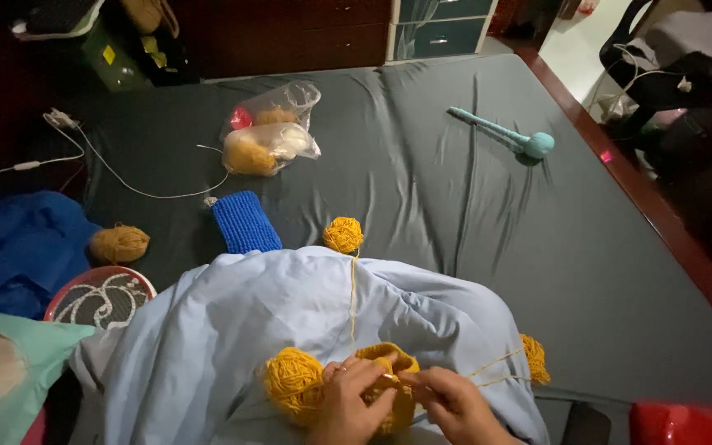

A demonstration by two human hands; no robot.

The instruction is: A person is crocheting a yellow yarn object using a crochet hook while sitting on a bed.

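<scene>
- Your left hand (348, 404) and right hand (455, 405) meet at the bottom of the view, both pinched on a yellow knitted piece (389, 371) that lies in your lap.
- Fingertips of the two hands almost touch on the edge of that piece; a needle or hook is too small to make out.
- Just left of your left hand sits a yellow yarn ball (292, 381), touching the knitted piece.
- Under all of this lies a pale blue cloth (232, 330), spread over your lap.
- From the piece a yellow strand (353, 297) runs up over the cloth to a small yarn ball (344, 235) on the bed (471, 214).
- More yellow yarn (536, 358) lies at the right edge of the cloth, near your right hand.
- Farther up the bed you have a blue knitted piece (245, 221), a plastic bag of yarn (269, 136) and a teal stick with a round head (508, 133).
- At the left lie a tan yarn ball (119, 244) and a white cable (109, 169).
</scene>
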